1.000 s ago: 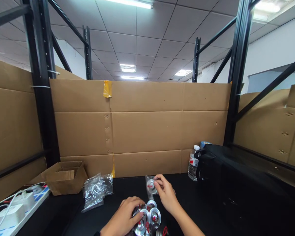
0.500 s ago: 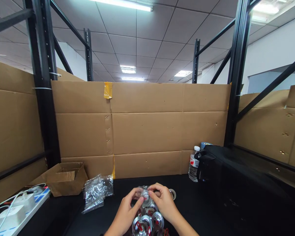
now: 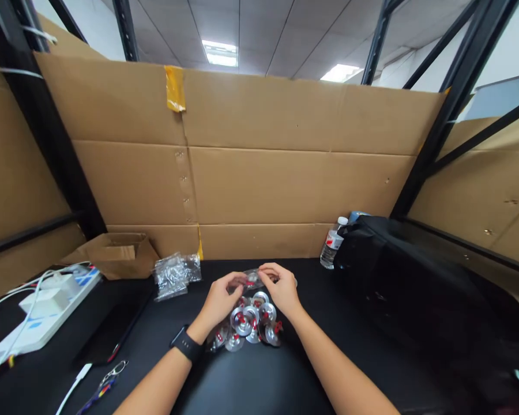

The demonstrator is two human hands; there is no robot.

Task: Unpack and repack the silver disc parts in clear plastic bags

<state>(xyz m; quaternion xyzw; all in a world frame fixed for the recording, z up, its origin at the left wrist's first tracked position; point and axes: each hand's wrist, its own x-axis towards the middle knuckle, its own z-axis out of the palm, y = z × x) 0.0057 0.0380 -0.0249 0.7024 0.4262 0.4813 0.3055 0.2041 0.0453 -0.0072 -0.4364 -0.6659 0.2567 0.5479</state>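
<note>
While a second ago the right hand alone pinched a small clear bag with a metal piece in it and the left hand rested on the heap of discs, now both hands meet on that bag above the heap, and the head has tipped down so that both forearms and more of the black worktop (image 3: 251, 380) show. I judge that the bagged piece is being worked with two hands, opened or closed, though which is not visible.

Largest first: the cardboard wall (image 3: 259, 155) lines the back edge of the worktop, and a black bag (image 3: 415, 294) fills the right side. Toward the left edge lies a white power strip (image 3: 43, 308), with an open cardboard box (image 3: 112, 253) in the back left corner. A water bottle (image 3: 331, 249) stands at the back edge beside the black bag, and a heap of clear plastic bags (image 3: 173, 274) lies left of centre.

At the middle, the left hand (image 3: 220, 300) and right hand (image 3: 281, 291) pinch the small clear bag (image 3: 253, 279) between thumbs and fingertips. Just below it sits the heap of shiny metal discs (image 3: 251, 323) with red parts, touching one another.
</note>
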